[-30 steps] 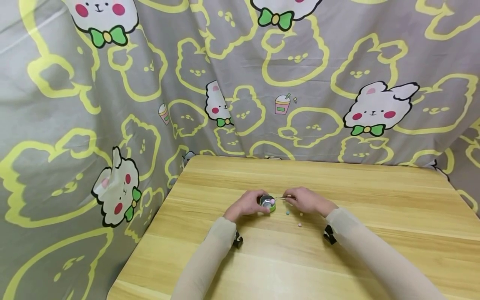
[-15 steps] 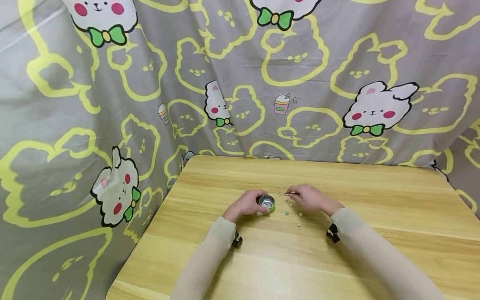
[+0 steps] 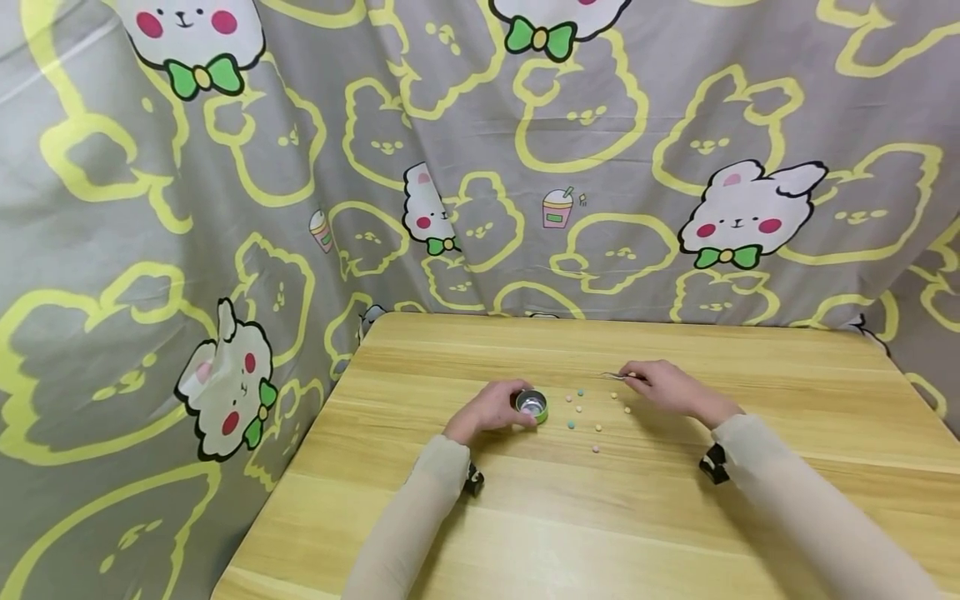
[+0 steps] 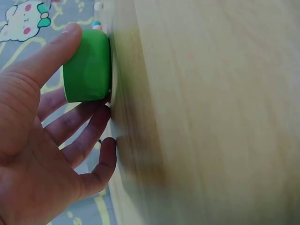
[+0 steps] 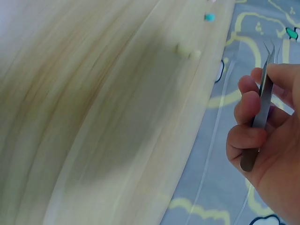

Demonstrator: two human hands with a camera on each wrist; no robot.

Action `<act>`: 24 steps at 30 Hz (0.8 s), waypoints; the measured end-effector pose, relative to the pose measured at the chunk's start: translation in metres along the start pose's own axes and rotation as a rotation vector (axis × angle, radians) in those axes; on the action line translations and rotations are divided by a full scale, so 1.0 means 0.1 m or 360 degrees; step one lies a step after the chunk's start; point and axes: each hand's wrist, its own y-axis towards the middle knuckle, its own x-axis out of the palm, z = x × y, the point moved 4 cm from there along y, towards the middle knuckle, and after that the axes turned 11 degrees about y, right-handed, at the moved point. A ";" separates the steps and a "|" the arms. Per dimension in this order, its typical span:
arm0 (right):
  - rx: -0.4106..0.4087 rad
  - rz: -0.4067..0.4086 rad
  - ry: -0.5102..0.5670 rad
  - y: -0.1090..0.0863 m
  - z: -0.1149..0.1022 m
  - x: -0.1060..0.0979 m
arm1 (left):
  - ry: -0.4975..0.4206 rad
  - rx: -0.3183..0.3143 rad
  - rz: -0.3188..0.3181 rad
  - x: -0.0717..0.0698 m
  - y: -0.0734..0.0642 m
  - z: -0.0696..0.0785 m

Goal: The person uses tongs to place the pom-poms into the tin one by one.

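Observation:
My left hand grips a small round green tin standing on the table. In the left wrist view, the thumb lies on the tin's near wall and fingers curl behind it. The tin's top is open with a silvery inside; whether it holds anything is too small to tell. My right hand holds metal tweezers, raised over the table to the right, with thin bent tips slightly apart. Nothing shows between those tips. Several small beads lie between the hands, among them a blue bead and a pink bead.
A wooden table carries all of this. Behind it and along the left side hangs a grey curtain with yellow outlines and rabbit faces. Yellowish beads lie nearest the right hand.
A second ago the tweezers' tips were at the tin with a pink bead; the right hand has since drawn them away to the right, uncovering more beads. The left hand has stayed on the tin.

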 end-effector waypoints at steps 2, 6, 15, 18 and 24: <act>0.0017 -0.0002 0.0012 -0.06 0.04 -0.04 | -0.0006 0.0002 -0.0007 0.01 0.01 0.00; 0.0053 -0.0005 0.0018 -0.16 0.12 -0.10 | -0.0007 0.0009 -0.0016 0.03 0.02 -0.01; 0.0056 0.0008 -0.0022 -0.32 0.25 -0.21 | 0.0004 -0.0023 -0.0011 -0.01 0.00 -0.08; 0.0040 -0.0006 -0.0052 -0.39 0.27 -0.23 | -0.0006 -0.0021 -0.0018 -0.02 0.00 -0.08; 0.0025 -0.0020 -0.0134 -0.53 0.35 -0.20 | -0.0012 0.0014 -0.0039 0.01 0.02 -0.05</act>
